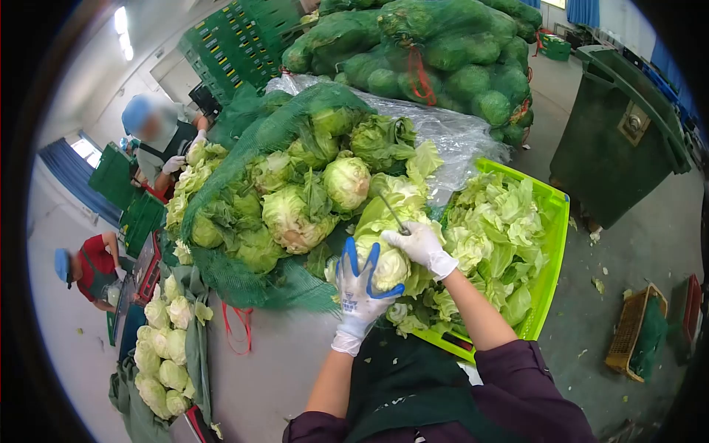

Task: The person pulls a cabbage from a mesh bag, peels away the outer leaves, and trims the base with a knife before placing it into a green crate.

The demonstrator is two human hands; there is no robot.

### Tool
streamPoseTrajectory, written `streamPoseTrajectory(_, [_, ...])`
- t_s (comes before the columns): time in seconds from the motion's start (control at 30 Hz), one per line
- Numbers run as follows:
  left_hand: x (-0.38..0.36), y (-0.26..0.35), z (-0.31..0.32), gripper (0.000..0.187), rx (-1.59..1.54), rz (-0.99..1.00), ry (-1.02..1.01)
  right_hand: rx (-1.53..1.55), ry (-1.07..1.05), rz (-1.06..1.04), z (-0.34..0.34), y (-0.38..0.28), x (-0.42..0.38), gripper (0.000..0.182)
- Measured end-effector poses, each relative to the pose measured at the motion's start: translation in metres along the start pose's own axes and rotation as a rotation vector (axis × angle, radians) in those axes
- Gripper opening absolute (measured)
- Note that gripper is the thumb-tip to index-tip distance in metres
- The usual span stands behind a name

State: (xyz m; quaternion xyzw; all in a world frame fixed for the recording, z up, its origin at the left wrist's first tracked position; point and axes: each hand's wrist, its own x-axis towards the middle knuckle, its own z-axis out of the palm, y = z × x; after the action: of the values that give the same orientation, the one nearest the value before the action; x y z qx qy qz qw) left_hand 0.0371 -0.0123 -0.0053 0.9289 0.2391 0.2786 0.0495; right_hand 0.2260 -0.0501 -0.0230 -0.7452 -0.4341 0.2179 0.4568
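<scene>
My left hand (pixel 360 295), in a white glove with blue fingers, is spread against a pale green cabbage (pixel 391 272) and holds it from the near left side. My right hand (pixel 419 247), in a thin white glove, is closed round a knife (pixel 393 211); its handle is mostly hidden in the fingers. The narrow blade points up and away over the cabbage leaves. Beyond my hands, more cabbages (pixel 346 183) lie heaped in an opened green mesh sack (pixel 251 140). Beneath my right forearm, a lime-green crate (pixel 552 244) holds loose leaves (pixel 502 221).
Full green net sacks (pixel 450 59) are stacked at the back. A large green bin (pixel 617 136) stands right, with a wicker basket (pixel 628 332) on the floor. Trimmed cabbages (pixel 164 347) lie at left. Two co-workers (pixel 159 136) work on the left, near green crates (pixel 236 48).
</scene>
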Motion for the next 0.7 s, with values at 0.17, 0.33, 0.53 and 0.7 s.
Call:
streamPoseTrajectory(0.17, [-0.016, -0.026, 0.011, 0.096, -0.307, -0.057, 0.094, -0.08, 0.151, 0.105, 0.012, 0.028, 0.004, 0.041])
streamPoseTrajectory(0.33, [-0.021, -0.054, 0.018, 0.1, -0.545, -0.16, 0.122, -0.101, 0.354, 0.2, -0.011, 0.084, -0.009, 0.034])
streamPoseTrajectory(0.53, [-0.007, -0.054, 0.03, 0.09, -1.23, -0.484, 0.213, -0.308, 0.592, 0.134, -0.065, 0.056, -0.044, 0.06])
streamPoseTrajectory(0.7, [-0.004, -0.021, 0.039, 0.09, -0.805, -0.347, 0.205, -0.056, 0.1, 0.055, -0.006, 0.02, -0.059, 0.07])
